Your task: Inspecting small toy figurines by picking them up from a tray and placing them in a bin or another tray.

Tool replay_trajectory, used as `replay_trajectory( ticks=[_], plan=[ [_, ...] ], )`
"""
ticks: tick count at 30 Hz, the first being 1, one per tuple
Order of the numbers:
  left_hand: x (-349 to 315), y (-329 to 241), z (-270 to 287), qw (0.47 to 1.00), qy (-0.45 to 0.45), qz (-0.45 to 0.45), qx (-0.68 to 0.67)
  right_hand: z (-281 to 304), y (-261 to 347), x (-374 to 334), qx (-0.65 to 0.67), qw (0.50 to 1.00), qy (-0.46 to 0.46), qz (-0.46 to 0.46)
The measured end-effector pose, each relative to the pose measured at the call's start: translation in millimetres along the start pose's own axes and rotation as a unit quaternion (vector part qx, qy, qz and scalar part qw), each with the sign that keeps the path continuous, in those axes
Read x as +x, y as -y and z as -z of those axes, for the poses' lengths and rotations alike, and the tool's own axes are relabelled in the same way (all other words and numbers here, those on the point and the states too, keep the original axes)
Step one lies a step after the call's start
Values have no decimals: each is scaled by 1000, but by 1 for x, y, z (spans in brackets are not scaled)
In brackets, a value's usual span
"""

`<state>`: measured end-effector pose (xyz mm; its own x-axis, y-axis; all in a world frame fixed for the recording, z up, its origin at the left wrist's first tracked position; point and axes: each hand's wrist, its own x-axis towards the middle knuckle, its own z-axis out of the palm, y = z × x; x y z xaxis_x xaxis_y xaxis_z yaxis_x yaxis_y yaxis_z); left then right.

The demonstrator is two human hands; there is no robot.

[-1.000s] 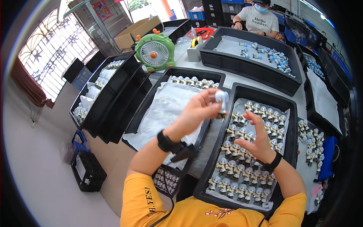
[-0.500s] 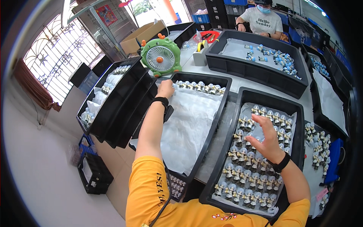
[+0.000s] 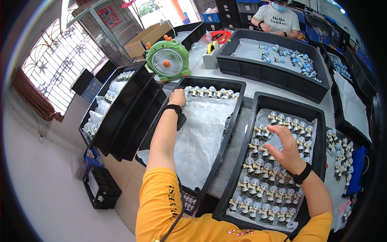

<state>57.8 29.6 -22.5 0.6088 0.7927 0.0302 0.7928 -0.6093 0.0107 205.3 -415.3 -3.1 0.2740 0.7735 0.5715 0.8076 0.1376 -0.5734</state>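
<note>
My left hand (image 3: 177,98) is at the far left corner of the left black tray (image 3: 217,177). Its fingers are curled closed beside the end of a row of small pale-haired figurines (image 3: 211,92); what they hold, if anything, is hidden. A white sheet (image 3: 201,141) covers the tray below that row. Above the right black tray (image 3: 321,133), my right hand (image 3: 287,150) hovers with thumb and fingers spread and nothing visible between them. Under it, several rows of the same figurines (image 3: 258,189) stand on a white liner.
Stacked black trays (image 3: 121,117) with more figurines rise at the left, near a green fan (image 3: 167,62). At the back, a big black tray (image 3: 266,70) holds blue-and-white pieces (image 3: 303,64). A tape dispenser (image 3: 211,58) and a masked person (image 3: 277,20) are behind. Loose figurines (image 3: 342,157) lie far right.
The view has shifted slightly. My left hand stays at the tray corner, and my right hand keeps its spread pose. The other person's hands have shifted behind the back tray.
</note>
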Motion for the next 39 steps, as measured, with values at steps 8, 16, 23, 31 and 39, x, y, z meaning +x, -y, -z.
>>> replay_trajectory(
  ticks=[8,16,23,31,39],
  plan=[
    [0,7,-4,999,-30,-15,-4,1,-2,-1,15,1000,7,-16],
    [-5,4,-1,999,-37,11,29,1,-3,-1,11,1000,3,-15],
    [-14,-2,9,999,-28,33,26,2,-7,-1,16,1000,5,-20],
    [-9,8,-5,998,-52,24,16,0,-10,-3,26,999,6,-25],
    [-14,8,-4,998,-54,14,10,3,-12,-3,23,999,6,-24]
  ],
)
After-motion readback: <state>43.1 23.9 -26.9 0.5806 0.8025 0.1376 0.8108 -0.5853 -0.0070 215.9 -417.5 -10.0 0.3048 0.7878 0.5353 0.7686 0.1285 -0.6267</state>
